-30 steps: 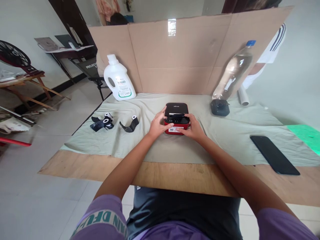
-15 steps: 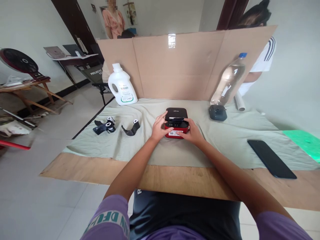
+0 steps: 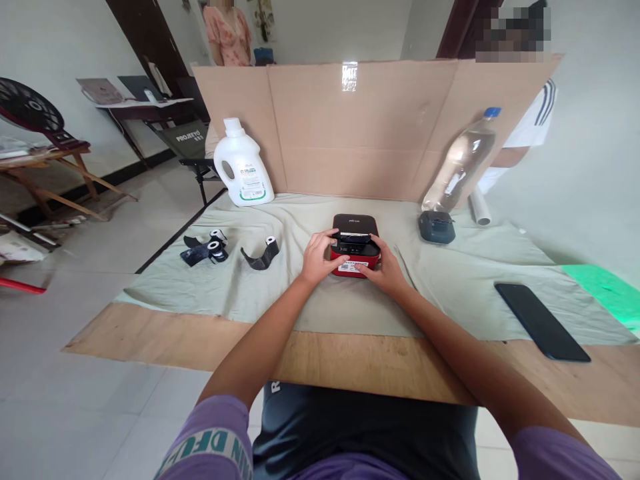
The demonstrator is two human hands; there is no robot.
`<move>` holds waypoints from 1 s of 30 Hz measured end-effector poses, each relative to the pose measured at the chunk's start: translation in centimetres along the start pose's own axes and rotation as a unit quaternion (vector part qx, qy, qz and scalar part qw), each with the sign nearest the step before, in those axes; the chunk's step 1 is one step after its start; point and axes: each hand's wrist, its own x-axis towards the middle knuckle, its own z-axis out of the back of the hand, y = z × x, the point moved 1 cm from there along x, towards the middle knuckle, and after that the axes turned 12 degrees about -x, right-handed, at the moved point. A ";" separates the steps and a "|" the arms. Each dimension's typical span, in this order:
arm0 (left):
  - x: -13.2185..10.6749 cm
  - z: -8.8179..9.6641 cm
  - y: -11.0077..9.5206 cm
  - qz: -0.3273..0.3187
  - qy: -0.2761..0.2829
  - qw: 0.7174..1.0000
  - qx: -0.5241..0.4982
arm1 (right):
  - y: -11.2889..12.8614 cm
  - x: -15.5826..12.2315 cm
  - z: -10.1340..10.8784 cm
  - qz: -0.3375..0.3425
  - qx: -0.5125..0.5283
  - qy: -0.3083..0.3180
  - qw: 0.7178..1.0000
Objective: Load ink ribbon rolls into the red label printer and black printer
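Note:
A small red and black thermal printer (image 3: pixel 355 224) sits on the cloth in front of me, a white label on its near red face. My left hand (image 3: pixel 320 255) holds it from the left, fingertips at the front edge of the black top and thumb on the front face. My right hand (image 3: pixel 385 265) grips the right side in the same way, its thumb at the label. Between the fingertips a dark strip with a shiny edge runs across the printer. To the left lie a paper roll (image 3: pixel 271 244) with a dark tail and more such rolls (image 3: pixel 217 249).
A white detergent bottle (image 3: pixel 244 167) and a clear bottle (image 3: pixel 463 160) with a blue cap stand before a cardboard screen (image 3: pixel 350 133). A dark small device (image 3: pixel 437 227) sits right of the printer. A black phone (image 3: pixel 543 321) lies near the right edge. Two people are behind the screen.
My view has shifted slightly. Both hands stay on the printer, with my left fingertips a little further over the front edge of its top.

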 end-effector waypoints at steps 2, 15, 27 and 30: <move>0.0 0.1 -0.1 0.007 0.005 1.000 -0.007 | 0.1 -0.1 -0.1 -0.002 -0.002 0.001 1.000; -0.4 -0.2 -0.3 0.037 0.008 0.998 -0.049 | 0.0 -0.2 0.1 -0.013 -0.009 0.012 1.000; -0.3 -0.4 0.3 0.012 0.018 1.000 -0.008 | -0.5 1.4 2.5 0.058 -0.066 0.032 0.996; -0.3 -0.4 0.3 -0.002 0.015 1.000 -0.002 | -0.1 1.8 2.9 0.033 -0.039 0.020 0.998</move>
